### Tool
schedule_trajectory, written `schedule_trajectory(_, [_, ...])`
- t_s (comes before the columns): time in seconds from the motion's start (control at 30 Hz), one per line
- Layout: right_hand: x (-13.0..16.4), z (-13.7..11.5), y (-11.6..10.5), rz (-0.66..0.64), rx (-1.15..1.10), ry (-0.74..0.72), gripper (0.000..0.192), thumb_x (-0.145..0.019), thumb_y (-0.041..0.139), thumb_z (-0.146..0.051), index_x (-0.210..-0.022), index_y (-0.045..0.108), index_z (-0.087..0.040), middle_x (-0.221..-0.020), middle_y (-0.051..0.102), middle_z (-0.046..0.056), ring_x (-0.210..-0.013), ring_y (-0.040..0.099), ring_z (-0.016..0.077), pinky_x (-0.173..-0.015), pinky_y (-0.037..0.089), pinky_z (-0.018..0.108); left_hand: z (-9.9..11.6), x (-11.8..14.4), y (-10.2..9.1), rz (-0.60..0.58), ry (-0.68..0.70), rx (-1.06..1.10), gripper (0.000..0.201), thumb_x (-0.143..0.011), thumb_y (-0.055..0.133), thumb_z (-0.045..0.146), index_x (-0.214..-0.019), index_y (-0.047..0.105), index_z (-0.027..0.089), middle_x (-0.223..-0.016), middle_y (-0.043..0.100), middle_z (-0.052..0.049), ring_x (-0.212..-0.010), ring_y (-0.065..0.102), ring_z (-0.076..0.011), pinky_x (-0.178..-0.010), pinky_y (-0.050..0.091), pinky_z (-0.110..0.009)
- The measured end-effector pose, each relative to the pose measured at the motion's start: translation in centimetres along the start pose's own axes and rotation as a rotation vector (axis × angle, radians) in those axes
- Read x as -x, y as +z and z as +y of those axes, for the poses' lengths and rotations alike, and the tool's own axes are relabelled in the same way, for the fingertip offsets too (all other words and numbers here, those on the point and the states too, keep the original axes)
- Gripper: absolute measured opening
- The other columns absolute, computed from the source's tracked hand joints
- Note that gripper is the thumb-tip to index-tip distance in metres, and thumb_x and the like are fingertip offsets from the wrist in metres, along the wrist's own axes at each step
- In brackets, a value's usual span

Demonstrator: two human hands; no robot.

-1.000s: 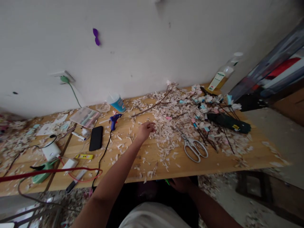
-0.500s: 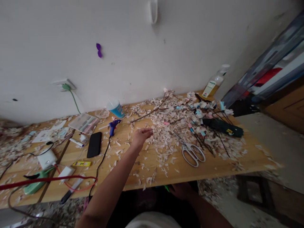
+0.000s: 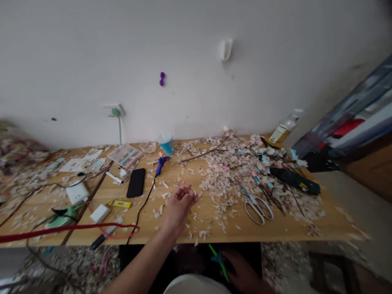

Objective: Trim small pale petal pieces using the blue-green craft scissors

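One pair of scissors (image 3: 258, 206); one phone (image 3: 136, 182); one glue gun (image 3: 160, 163); one cup (image 3: 166, 143); one bottle (image 3: 285, 125); two hands: left hand (image 3: 180, 202), right hand (image 3: 241, 271).

Scissors (image 3: 259, 206), blk phone (image 3: 136, 182), blue glue gun (image 3: 161, 163), cup (image 3: 166, 143) on table (image 3: 275, 232).

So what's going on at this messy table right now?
A person sits at a wooden table strewn with pale paper scraps. Their left hand is raised over the scraps, fingertips pinched together, possibly on a small piece. Their right hand is below the table edge, holding a green stem. White-handled scissors, a blue glue gun and a black phone lie untouched.
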State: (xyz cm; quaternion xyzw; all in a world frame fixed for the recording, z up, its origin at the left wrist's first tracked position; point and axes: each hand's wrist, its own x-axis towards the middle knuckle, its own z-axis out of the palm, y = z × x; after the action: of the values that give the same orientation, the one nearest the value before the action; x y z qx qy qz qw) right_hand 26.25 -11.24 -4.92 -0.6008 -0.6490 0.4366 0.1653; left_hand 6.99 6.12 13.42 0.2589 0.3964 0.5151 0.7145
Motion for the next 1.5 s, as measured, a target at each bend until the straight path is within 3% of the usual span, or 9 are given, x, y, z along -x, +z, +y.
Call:
schedule_trajectory(0.17, [1.3, -9.5, 0.3, 0.016, -0.545, 0.067, 0.038, -0.087, 0.048, -0.053, -0.096, 0.062, -0.019, -0.084, 0.067, 0.004, -0.079, 0.062, 0.0203, -0.073, 0.049, 0.03, 0.8, 4.1, -1.7, 0.016, 0.057, -0.027, 0.026, -0.062, 0.084, 0.02, -0.08, 0.065, 0.016, -0.078, 0.061, 0.002, -0.071, 0.057, -0.0074, -0.071, 0.048, -0.02])
schedule_trajectory(0.27, [1.5, -15.3, -1.8, 0.176, -0.489, 0.066, 0.04, -0.087, 0.055, -0.048, -0.114, 0.056, -0.019, -0.102, 0.065, 0.006, -0.095, 0.059, 0.0207, -0.087, 0.045, 0.03, 0.8, 5.9, -2.2, -0.029, 0.086, -0.118, 0.021, -0.067, 0.081, 0.02, -0.082, 0.065, 0.018, -0.08, 0.062, 0.001, -0.075, 0.057, -0.0081, -0.073, 0.047, -0.019])
schedule_trajectory(0.37, [1.8, -18.4, -3.5, 0.18, -0.35, 0.07, 0.045, -0.088, 0.053, -0.048, -0.122, 0.053, -0.018, -0.103, 0.065, 0.008, -0.103, 0.058, 0.0228, -0.089, 0.045, 0.03, 0.8, 7.3, -2.4, -0.088, 0.066, -0.189, 0.019, -0.07, 0.079, 0.019, -0.084, 0.065, 0.018, -0.083, 0.064, 0.0, -0.08, 0.059, -0.0096, -0.075, 0.047, -0.02])
schedule_trajectory(0.5, [2.2, -19.2, -3.7, 0.146, -0.27, 0.034, 0.044, -0.089, 0.052, -0.045, -0.121, 0.053, -0.016, -0.091, 0.066, 0.007, -0.097, 0.06, 0.023, -0.088, 0.045, 0.03, 1.0, 8.5, -2.5, -0.128, 0.064, -0.182, 0.022, -0.069, 0.079, 0.017, -0.086, 0.065, 0.018, -0.085, 0.065, -0.001, -0.08, 0.061, -0.0105, -0.075, 0.048, -0.021])
schedule_trajectory(0.83, [2.0, -21.1, -4.9, 0.12, -0.189, 0.064, 0.026, -0.087, 0.053, -0.039, -0.102, 0.058, -0.018, -0.093, 0.067, 0.008, -0.088, 0.062, 0.0212, -0.085, 0.045, 0.028, 0.9, 8.2, -3.7, -0.133, 0.071, -0.295, 0.024, -0.07, 0.075, 0.015, -0.092, 0.064, 0.017, -0.09, 0.065, -0.003, -0.083, 0.061, -0.0122, -0.078, 0.049, -0.024])
schedule_trajectory(1.13, [1.6, -19.3, -4.1, 0.153, -0.059, 0.146, 0.024, -0.088, 0.048, -0.038, -0.099, 0.061, -0.021, -0.089, 0.07, 0.008, -0.083, 0.064, 0.0236, -0.077, 0.045, 0.031, 1.8, 7.4, -4.2, -0.119, 0.017, -0.33, 0.029, -0.064, 0.08, 0.018, -0.09, 0.067, 0.017, -0.082, 0.066, -0.003, -0.076, 0.061, -0.0133, -0.072, 0.049, -0.024])
schedule_trajectory(1.27, [1.3, -19.0, -4.0, 0.148, -0.136, 0.189, 0.024, -0.087, 0.049, -0.037, -0.097, 0.064, -0.021, -0.089, 0.071, 0.007, -0.082, 0.065, 0.0239, -0.074, 0.045, 0.03, 1.9, 7.3, -4.6, -0.125, -0.004, -0.319, 0.025, -0.062, 0.082, 0.019, -0.081, 0.066, 0.016, -0.079, 0.067, -0.002, -0.073, 0.061, -0.012, -0.069, 0.049, -0.022])
schedule_trajectory(1.4, [1.4, -19.6, -4.2, 0.136, -0.255, 0.17, 0.027, -0.087, 0.05, -0.036, -0.104, 0.062, -0.019, -0.094, 0.071, 0.008, -0.087, 0.064, 0.0217, -0.077, 0.045, 0.028, 1.7, 7.3, -4.9, -0.087, -0.024, -0.303, 0.025, -0.062, 0.083, 0.019, -0.08, 0.065, 0.016, -0.078, 0.067, -0.001, -0.072, 0.061, -0.011, -0.069, 0.049, -0.022])
schedule_trajectory(1.5, [1.4, -19.6, -4.1, 0.12, -0.171, 0.129, 0.027, -0.084, 0.054, -0.035, -0.103, 0.059, -0.017, -0.089, 0.068, 0.007, -0.083, 0.063, 0.0208, -0.076, 0.045, 0.028, 1.5, 7.2, -5.0, -0.076, -0.025, -0.305, 0.025, -0.062, 0.082, 0.019, -0.08, 0.065, 0.016, -0.08, 0.068, -0.001, -0.074, 0.063, -0.0123, -0.069, 0.049, -0.023])
